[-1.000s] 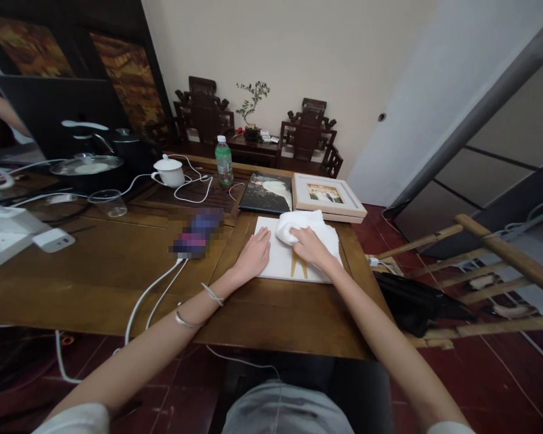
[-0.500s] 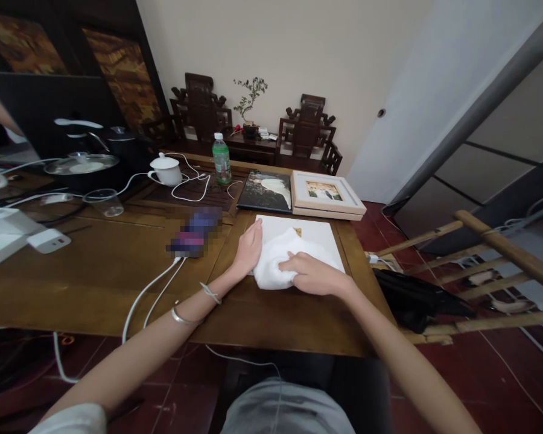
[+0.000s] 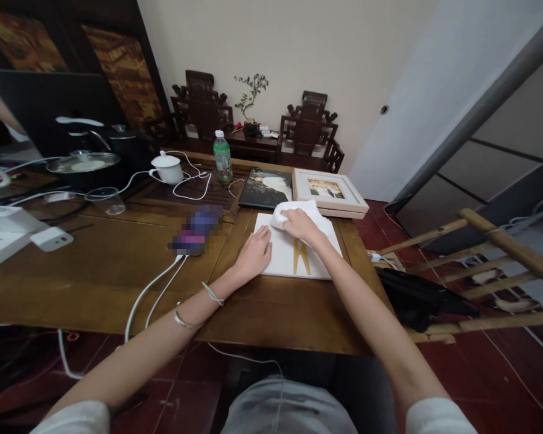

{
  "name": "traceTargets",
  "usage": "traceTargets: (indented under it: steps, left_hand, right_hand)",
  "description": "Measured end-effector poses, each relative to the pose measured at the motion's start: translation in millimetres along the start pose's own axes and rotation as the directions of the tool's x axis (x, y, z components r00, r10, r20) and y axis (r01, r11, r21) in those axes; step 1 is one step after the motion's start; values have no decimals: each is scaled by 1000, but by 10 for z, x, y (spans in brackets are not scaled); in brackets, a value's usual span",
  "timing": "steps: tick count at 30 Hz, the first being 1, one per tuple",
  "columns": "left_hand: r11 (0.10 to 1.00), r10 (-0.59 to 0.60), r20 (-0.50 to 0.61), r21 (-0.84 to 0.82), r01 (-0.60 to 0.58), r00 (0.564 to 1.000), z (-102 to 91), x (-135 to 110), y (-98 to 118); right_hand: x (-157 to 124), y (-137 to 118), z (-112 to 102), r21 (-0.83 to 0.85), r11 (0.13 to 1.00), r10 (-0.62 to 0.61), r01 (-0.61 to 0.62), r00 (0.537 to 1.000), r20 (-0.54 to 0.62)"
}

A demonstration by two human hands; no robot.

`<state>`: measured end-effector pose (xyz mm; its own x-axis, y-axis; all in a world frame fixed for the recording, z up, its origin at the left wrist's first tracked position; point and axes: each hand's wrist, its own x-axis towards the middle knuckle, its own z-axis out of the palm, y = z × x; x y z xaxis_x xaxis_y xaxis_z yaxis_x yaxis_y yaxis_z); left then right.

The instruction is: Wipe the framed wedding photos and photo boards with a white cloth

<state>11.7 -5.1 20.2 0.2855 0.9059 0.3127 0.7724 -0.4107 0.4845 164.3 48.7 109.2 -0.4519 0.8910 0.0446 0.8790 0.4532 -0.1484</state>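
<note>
A white picture panel (image 3: 284,258) with a gold mark lies flat on the wooden table (image 3: 117,271) in front of me. My left hand (image 3: 254,253) rests flat on its left edge, fingers stretched out, holding it down. My right hand (image 3: 300,224) is closed on a white cloth (image 3: 294,211), pressing it against the panel's far end. The cloth covers the panel's upper part.
Behind the panel lie a dark photo print (image 3: 268,188) and a stacked light-wood picture frame (image 3: 328,191). A phone (image 3: 195,229) on a white cable, a green bottle (image 3: 222,157), a white teapot (image 3: 169,169), a plastic cup (image 3: 105,201) and a pot with lid (image 3: 84,161) stand to the left. A wooden rack (image 3: 489,265) stands at right.
My right hand has pushed the cloth from the panel's near edge up to its far end, uncovering the gold mark. The left hand stays on the left edge.
</note>
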Motion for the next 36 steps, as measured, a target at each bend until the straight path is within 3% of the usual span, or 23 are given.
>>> traceTargets:
  steps: [7,12,18,22,25,31,34,36]
  left_hand:
    - [998,65,-15,-20,-65,998,-42,-2,-13]
    - [998,60,-19,-8,-60,998,-5,-6,-47]
    - [999,39,-11,13,-39,999,35,-9,-55]
    - [998,55,-26,33,-54,998,23,-5,-51]
    - [996,73,-41,52,-71,997,15,5,-53]
    - [995,63,-47,75,-59,997,20,25,-17]
    - [997,35,-38,71,-32,999,19,22,7]
    - [996,24,-21,81,-22,999,4,19,16]
  right_hand:
    - [414,-351,49,57,995,-79,78,996,31]
    - [341,-187,-9,79,996,-31,28,999,25]
    - [-129,534,-233,104,992,70,-68,997,-15]
    - [-546,859,-217,122,987,111,-102,992,-64]
    - [-933,866,-109,158,985,82,-66,992,-94]
    - [-1788,567,-6,295,952,-69,79,997,-43]
    - [-1975,500,-48,316,943,-108,100,994,6]
    - [-1944,519,-81,307,948,-100,89,995,21]
